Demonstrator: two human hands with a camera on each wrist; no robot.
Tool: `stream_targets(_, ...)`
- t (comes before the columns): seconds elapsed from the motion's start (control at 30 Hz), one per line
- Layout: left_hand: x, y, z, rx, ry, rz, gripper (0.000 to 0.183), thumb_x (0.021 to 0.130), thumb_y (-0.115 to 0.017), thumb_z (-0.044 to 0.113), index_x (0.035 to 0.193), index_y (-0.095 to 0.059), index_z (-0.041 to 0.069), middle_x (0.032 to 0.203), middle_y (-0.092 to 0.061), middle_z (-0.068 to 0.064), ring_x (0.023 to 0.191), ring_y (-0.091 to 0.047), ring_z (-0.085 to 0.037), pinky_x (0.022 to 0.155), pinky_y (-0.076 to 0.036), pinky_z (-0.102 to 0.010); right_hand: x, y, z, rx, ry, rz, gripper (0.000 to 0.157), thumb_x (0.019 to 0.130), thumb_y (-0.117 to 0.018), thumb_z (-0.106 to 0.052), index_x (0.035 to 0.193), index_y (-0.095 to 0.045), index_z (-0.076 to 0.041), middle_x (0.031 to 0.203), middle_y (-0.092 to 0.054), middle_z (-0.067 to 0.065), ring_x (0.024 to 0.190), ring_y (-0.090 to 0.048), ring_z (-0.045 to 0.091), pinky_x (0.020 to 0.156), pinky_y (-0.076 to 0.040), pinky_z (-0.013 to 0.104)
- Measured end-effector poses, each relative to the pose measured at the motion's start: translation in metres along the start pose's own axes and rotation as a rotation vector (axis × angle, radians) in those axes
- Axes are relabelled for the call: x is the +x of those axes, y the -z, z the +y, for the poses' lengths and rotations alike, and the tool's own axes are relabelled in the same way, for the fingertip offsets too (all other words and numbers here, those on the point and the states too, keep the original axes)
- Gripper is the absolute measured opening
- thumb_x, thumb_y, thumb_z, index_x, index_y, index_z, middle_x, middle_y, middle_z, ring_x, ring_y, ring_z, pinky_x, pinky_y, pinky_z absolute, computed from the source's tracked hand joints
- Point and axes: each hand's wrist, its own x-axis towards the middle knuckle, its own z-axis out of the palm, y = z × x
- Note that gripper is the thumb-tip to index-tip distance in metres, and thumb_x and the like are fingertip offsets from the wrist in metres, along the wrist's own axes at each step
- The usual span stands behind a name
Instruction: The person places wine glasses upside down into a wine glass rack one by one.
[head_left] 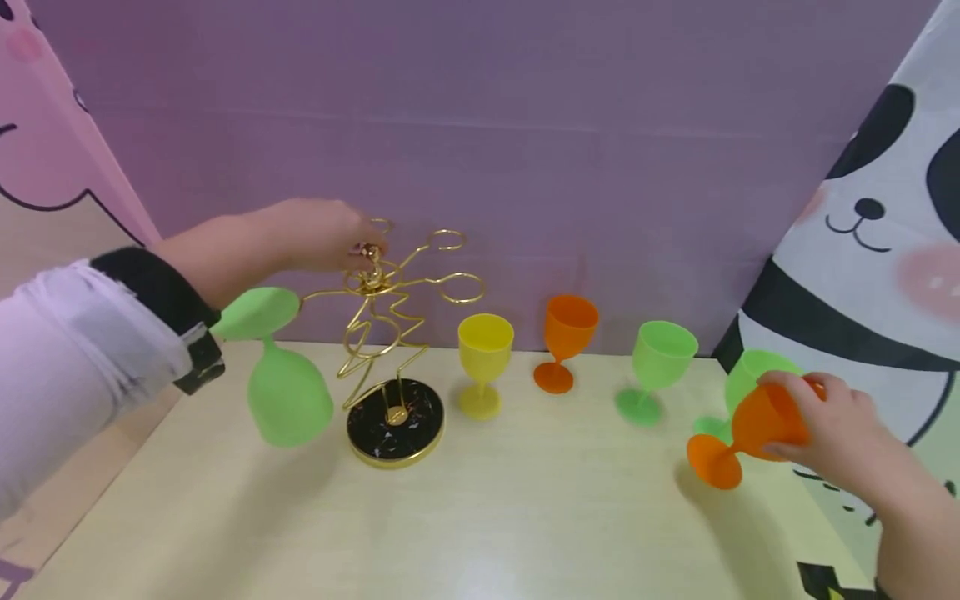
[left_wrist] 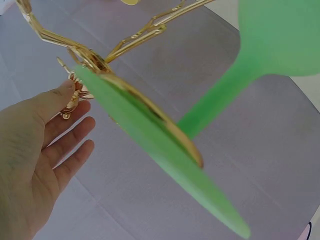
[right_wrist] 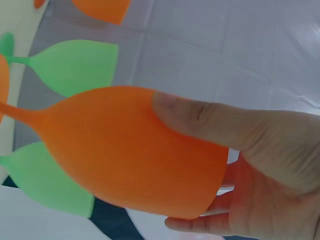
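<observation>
A gold wire goblet rack stands on a round black base at the left of the table. My left hand pinches the gold knob at its top between thumb and fingers. From one loop hangs a green goblet upside down, its foot resting above the wire in the left wrist view. At the right side, my right hand grips an orange goblet round its bowl, tilted with the foot toward the table. In the right wrist view the thumb lies along that bowl.
A yellow goblet, another orange goblet and a green goblet stand upright along the back of the table. One more green goblet is behind my right hand. A purple cloth wall rises behind.
</observation>
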Motion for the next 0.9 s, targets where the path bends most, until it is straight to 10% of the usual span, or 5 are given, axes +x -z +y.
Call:
stream_targets(0.4,-0.007,0.013,0.009,-0.077,0.154,0.018,0.069,0.092,-0.039,0.054,0.144,-0.022,0.013,0.145,-0.026,-0.021,0.129,-0.025,-0.039,0.102,-0.027,-0.062,0.022,0.028,-0.028,0.033,0.084,0.249,0.078,0.052,-0.085,-0.015,0.118,-0.045,-0.005,0.115,-0.036,0.039,0.093,-0.034,0.056,0.067,-0.035,0.069)
stream_targets(0.8,-0.007,0.013,0.042,-0.294,0.169,0.285,0.079,0.088,-0.049,0.053,0.147,-0.005,0.025,0.152,-0.007,-0.013,0.135,-0.011,-0.033,0.106,-0.020,-0.061,0.034,0.024,-0.049,0.302,0.123,0.509,0.078,0.058,-0.084,-0.011,0.124,-0.043,-0.005,0.127,-0.033,0.032,0.114,-0.027,0.053,0.085,-0.026,0.072)
stream_targets(0.9,-0.008,0.009,0.050,-0.325,0.161,0.376,0.079,0.087,-0.052,0.051,0.147,-0.007,0.024,0.152,-0.009,-0.012,0.135,-0.012,-0.030,0.107,-0.020,-0.059,0.034,0.019,-0.056,0.383,0.055,0.536,0.086,0.052,-0.082,0.004,0.127,-0.042,-0.006,0.132,-0.033,0.025,0.122,-0.026,0.041,0.096,-0.036,0.051)
